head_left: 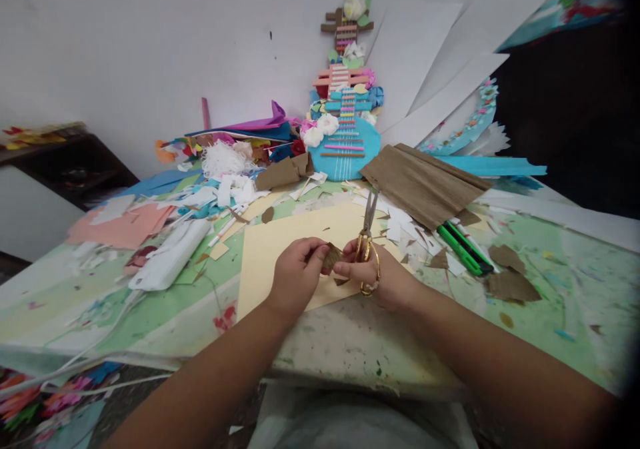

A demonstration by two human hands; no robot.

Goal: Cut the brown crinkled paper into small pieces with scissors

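My left hand (pixel 299 270) pinches a small piece of brown paper (pixel 331 256) between thumb and fingers. My right hand (pixel 383 276) holds gold-handled scissors (pixel 369 226), their blades pointing up and away from me, while its thumb and fingertip reach to the right edge of the same brown piece. Both hands are over a cream sheet of paper (pixel 280 236) near the table's front edge. A small dark brown scrap (pixel 341 281) shows just below the fingers. How my right fingers sit in the scissor loops is partly hidden.
A green box cutter (pixel 464 248) and a large brown sheet (pixel 425 182) lie to the right, among torn brown scraps (pixel 513 282). On the left are a white power strip (pixel 173 256) and salmon paper (pixel 120 226). Decorated paper guitars (pixel 345 146) lean against the wall.
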